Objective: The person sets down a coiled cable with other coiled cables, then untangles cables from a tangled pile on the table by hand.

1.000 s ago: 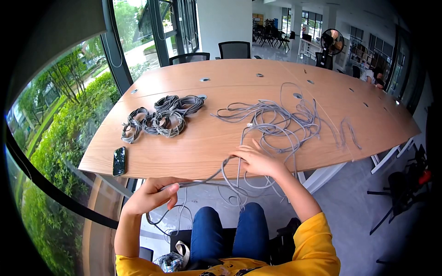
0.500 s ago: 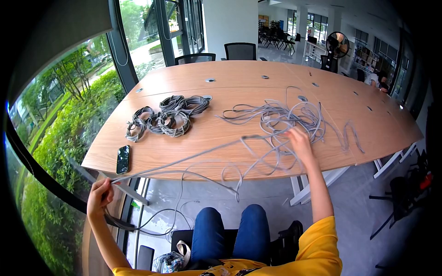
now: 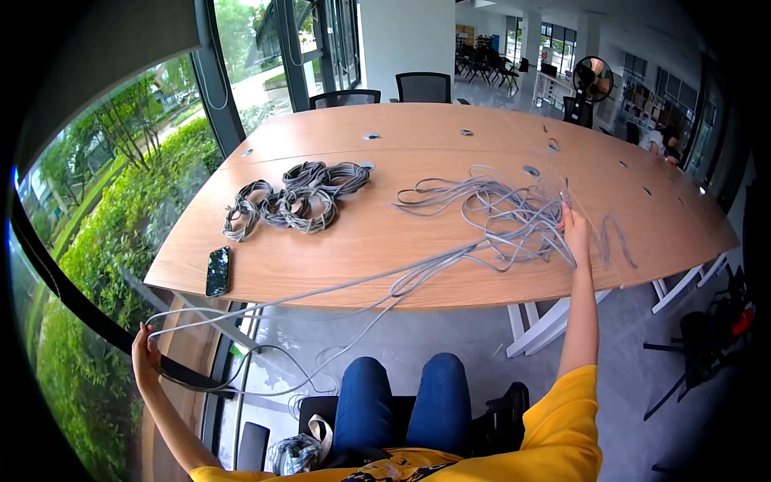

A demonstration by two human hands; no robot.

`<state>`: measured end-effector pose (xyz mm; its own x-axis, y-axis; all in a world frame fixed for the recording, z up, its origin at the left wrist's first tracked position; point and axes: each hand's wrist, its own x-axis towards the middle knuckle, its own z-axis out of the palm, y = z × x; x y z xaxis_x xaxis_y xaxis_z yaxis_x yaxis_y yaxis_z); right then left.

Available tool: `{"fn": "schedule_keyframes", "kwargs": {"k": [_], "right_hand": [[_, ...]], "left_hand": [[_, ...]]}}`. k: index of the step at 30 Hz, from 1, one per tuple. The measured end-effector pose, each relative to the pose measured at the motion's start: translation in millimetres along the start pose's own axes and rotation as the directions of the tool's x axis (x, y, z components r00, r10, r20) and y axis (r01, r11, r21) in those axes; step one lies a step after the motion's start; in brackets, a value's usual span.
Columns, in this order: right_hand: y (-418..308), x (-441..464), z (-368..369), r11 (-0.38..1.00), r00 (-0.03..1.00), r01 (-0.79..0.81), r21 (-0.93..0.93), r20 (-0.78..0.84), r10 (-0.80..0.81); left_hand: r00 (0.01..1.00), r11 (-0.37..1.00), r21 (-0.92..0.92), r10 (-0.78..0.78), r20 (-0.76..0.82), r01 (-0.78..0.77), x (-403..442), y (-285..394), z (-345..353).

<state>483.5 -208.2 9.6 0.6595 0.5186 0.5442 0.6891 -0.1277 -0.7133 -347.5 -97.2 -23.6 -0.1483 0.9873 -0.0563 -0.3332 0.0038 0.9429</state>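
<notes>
A loose tangle of grey cable (image 3: 514, 213) lies on the right half of the wooden table. My right hand (image 3: 575, 231) is closed at the tangle's right edge, pinching strands, with a short end poking up above the fingers. Out past the table's front left corner, my left hand (image 3: 146, 353) grips the same grey cable. Several lengths stretch from it across the front edge to the tangle, and slack loops hang below it toward the floor. Bundled coils of grey cable (image 3: 301, 201) rest together on the table's left side, away from both hands.
A dark phone (image 3: 218, 271) lies near the front left of the table (image 3: 337, 261). Windows run along the left. Chairs (image 3: 423, 87) stand behind the table, a fan (image 3: 593, 79) at the back right. Another person (image 3: 660, 143) sits at the far right. A patterned bag (image 3: 297, 456) is beside my legs.
My right hand has moved right and slightly up to the tangle's edge. My left hand has shifted left and down. The lifted strands have settled onto the table and pulled straighter.
</notes>
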Motion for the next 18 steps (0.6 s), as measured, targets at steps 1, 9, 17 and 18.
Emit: {"fn": "schedule_keyframes", "kwargs": {"k": [1, 9, 17, 18], "right_hand": [[2, 3, 4, 1.000, 1.000, 0.001, 0.000, 0.004, -0.001], [1, 9, 6, 0.968, 0.997, 0.041, -0.249, -0.060, -0.058], [39, 20, -4, 0.918, 0.968, -0.233, -0.320, -0.162, 0.190], [41, 19, -1, 0.902, 0.963, -0.255, -0.348, -0.178, 0.203]], "left_hand": [[0.999, 0.999, 0.027, 0.039, 0.007, -0.039, -1, -2, 1], [0.790, 0.904, 0.092, 0.411, -0.454, -0.417, 39, -28, -70], [0.289, 0.910, -0.047, 0.081, -0.954, -0.411, 14, -44, -199], [0.383, 0.932, -0.039, 0.111, -0.917, -0.361, 10, -52, -204]]}}
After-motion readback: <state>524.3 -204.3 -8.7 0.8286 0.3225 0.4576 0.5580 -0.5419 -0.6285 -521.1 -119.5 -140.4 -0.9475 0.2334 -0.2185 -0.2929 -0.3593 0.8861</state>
